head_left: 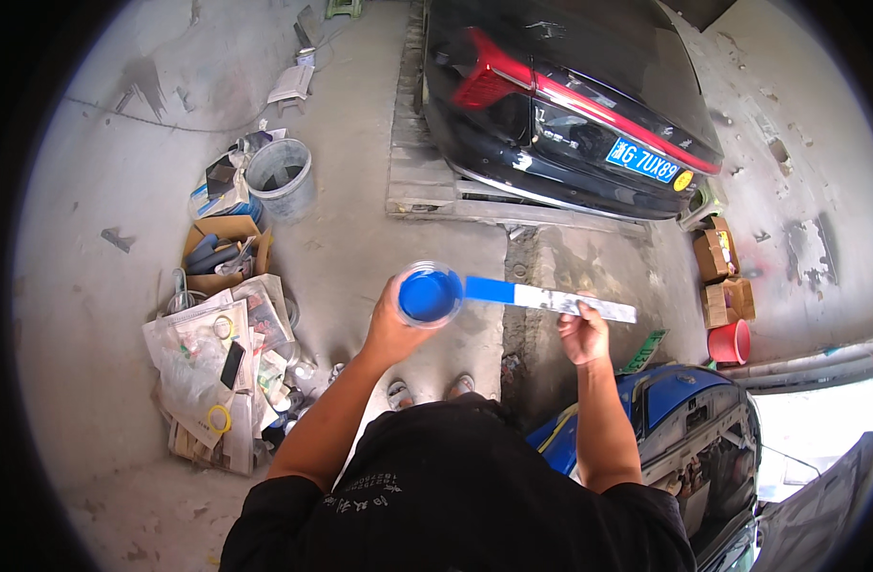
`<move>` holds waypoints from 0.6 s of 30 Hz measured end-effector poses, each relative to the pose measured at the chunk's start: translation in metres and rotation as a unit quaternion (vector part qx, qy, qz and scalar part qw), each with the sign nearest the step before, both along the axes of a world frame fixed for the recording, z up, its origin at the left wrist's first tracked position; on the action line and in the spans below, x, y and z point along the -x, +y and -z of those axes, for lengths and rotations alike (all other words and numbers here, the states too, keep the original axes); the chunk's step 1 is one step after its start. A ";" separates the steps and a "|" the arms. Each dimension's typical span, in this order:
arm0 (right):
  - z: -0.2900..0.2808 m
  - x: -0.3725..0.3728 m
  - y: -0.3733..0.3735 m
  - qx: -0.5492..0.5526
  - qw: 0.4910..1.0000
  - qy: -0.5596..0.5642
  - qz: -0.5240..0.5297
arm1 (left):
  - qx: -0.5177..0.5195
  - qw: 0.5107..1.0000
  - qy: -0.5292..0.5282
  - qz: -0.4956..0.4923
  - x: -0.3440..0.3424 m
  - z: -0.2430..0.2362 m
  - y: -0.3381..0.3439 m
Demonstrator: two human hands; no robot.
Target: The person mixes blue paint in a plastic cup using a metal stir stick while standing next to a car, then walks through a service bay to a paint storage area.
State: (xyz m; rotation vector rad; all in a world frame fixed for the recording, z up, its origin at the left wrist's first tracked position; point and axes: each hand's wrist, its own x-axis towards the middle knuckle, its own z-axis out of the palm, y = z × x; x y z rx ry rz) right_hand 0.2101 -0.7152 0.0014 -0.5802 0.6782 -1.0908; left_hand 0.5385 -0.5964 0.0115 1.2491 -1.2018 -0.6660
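My left hand [395,322] is wrapped round a clear cup of blue paint [429,295], held upright in front of me. A long flat stirring stick [546,298] is gripped near its right end by my right hand [586,334]. Blue paint coats the stick's left part, and that end lies close to the cup's right rim; whether they touch I cannot tell. The rest of the stick is whitish with grey smears.
A black car [570,114] stands ahead on wooden pallets [427,191]. At left are a grey bucket [281,179], a cardboard box [228,250] and a paper pile [212,372]. A blue car [679,396] with an exposed engine bay is at lower right, near a red bucket [729,341].
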 end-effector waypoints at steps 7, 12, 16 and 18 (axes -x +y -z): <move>-0.023 -0.072 -0.031 0.029 0.997 -0.039 -0.053 | -0.010 1.000 -0.008 -0.009 -0.023 0.007 -0.032; 0.015 -0.071 -0.089 -0.013 0.997 -0.023 -0.069 | -0.031 0.998 -0.004 -0.047 -0.045 0.008 -0.072; 0.008 -0.066 -0.152 0.019 0.997 -0.055 -0.054 | -0.032 0.993 -0.022 -0.107 -0.068 0.010 -0.110; -0.011 -0.100 -0.177 0.043 0.992 -0.081 -0.089 | -0.039 0.991 -0.023 -0.128 -0.073 0.007 -0.133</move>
